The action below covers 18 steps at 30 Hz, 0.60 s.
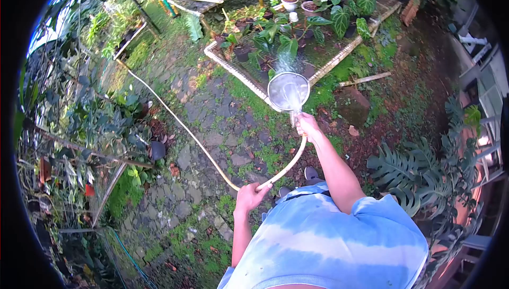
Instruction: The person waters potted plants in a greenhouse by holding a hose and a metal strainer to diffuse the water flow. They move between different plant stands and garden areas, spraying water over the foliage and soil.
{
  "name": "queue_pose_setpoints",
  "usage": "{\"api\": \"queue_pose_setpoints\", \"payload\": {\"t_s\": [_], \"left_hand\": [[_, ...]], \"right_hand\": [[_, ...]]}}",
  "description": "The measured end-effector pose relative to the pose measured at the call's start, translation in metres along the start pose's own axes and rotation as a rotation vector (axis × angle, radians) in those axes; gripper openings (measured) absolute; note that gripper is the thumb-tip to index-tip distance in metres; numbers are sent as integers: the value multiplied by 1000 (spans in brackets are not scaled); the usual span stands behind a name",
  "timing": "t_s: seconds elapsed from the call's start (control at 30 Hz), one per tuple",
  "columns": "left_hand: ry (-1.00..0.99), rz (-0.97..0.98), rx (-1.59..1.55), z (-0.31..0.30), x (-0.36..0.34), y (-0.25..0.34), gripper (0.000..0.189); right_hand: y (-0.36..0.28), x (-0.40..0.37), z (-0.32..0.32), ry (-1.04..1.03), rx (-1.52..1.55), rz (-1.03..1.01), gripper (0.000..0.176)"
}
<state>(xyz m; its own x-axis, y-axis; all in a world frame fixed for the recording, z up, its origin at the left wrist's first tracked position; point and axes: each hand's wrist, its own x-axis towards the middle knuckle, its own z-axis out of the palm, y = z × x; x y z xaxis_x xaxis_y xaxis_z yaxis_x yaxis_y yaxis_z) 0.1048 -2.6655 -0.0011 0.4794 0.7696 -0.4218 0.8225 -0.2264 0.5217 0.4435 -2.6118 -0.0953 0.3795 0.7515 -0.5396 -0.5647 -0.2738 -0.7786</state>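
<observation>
My right hand (307, 125) is closed around the end of a pale yellow hose, just below a round, shallow, clear-looking head (288, 92). Water sprays from there toward potted plants (289, 47) with dark, veined leaves. Lower down and to the left, my left hand (251, 198) grips the hose (286, 171) where it curves. From that hand the hose runs up and left across the mossy paving. Exactly how the round head joins the hose is hidden by my right fingers.
A bamboo-like border (238, 75) edges the plant bed, its corner pointing toward me. Monstera leaves (405, 169) spread at the right. Hanging plants and netting fill the left side. A loose stick (366, 79) lies right of the bed's corner.
</observation>
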Motion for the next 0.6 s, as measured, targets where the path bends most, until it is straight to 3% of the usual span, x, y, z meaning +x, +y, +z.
{"api": "queue_pose_setpoints", "payload": {"t_s": [0.17,0.3,0.6], "left_hand": [[7,62,84,-10,3,20,58],[41,153,121,5,5,49,58],[69,146,132,32,30,120,60]], "right_hand": [[-21,-25,-11,197,129,-139,19],[-40,-29,-46,204,238,-185,22],[-87,-14,-109,251,270,-256,23]]}}
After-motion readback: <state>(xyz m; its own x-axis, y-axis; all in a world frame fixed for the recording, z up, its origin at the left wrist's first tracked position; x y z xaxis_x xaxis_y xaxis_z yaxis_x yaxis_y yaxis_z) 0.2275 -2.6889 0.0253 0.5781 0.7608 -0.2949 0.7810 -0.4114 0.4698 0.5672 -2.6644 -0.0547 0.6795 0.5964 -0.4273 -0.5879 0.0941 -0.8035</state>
